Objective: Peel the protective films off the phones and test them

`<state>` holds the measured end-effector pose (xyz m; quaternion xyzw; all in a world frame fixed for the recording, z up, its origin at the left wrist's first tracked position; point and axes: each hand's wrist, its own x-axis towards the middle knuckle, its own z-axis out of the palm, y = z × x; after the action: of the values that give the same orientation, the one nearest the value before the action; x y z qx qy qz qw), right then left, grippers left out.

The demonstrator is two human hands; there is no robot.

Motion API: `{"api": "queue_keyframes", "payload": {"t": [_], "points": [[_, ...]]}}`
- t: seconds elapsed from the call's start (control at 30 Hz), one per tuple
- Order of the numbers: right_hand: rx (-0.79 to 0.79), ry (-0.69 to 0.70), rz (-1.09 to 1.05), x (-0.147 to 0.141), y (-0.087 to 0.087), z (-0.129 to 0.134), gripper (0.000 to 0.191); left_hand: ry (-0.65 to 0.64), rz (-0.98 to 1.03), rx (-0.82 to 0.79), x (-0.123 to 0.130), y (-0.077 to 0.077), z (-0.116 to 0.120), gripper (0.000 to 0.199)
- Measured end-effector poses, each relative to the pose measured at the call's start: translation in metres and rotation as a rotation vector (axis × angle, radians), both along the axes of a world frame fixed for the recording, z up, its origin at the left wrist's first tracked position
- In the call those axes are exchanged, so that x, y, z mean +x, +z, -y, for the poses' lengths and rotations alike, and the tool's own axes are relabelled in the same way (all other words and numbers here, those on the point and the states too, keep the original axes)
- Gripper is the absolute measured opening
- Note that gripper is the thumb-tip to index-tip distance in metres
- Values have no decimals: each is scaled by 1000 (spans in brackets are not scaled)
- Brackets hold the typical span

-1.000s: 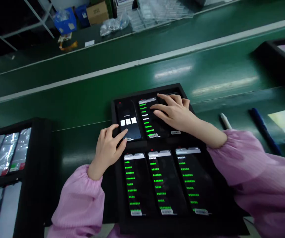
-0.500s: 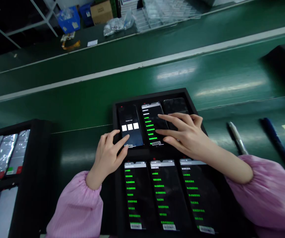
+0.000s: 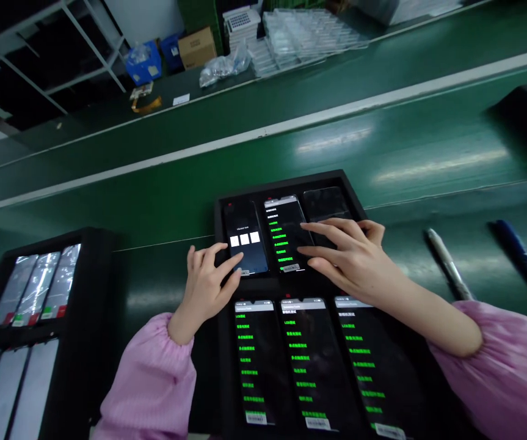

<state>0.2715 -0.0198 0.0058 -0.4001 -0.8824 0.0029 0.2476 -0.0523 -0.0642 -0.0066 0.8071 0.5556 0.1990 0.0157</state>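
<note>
A black tray holds several phones in two rows. At its upper left lies a phone showing three white squares. My left hand is over this phone's lower left side, fingers apart and holding nothing. The upper middle phone shows a list in green and white text. My right hand hovers at that phone's right edge with fingers spread, partly covering the dark upper right phone. Three lit phones with green lists, one of them the lower middle phone, fill the front row.
Another black tray with wrapped phones stands at the left. A silver pen and a dark blue pen lie to the right. Across the green bench are a blue bin, a cardboard box and clear plastic trays.
The view has shifted, so the left tray shows more fully. Both hands keep nearly the same places over the phones, with my right fingertips slightly nearer the upper middle phone's right edge.
</note>
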Motion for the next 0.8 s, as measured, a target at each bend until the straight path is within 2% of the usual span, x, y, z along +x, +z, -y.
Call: {"api": "queue_keyframes", "payload": {"t": [0.2,0.3,0.37,0.47,0.57,0.63,0.7,0.8], "points": [[-11,-50,62,0,-5,2,47,125,6,35,-2,4,-26,33],[-15,-52,64,0,-6,2,49,140,88,81,-9,9,-17,39],[-9,-50,52,0,-7,2,50,134,165,90,-15,12,1,41],[21,-47,33,-3,-10,3,50,116,194,63,-20,10,42,36],[67,-51,34,-6,-12,1,53,106,212,42,-18,6,85,35],[81,-55,40,-6,-14,-1,55,97,249,27,-11,9,108,34],[76,-46,40,-2,-15,-1,57,44,313,-7,-2,20,127,35],[51,-26,-11,3,-21,1,58,-181,417,-51,22,47,148,31]]}}
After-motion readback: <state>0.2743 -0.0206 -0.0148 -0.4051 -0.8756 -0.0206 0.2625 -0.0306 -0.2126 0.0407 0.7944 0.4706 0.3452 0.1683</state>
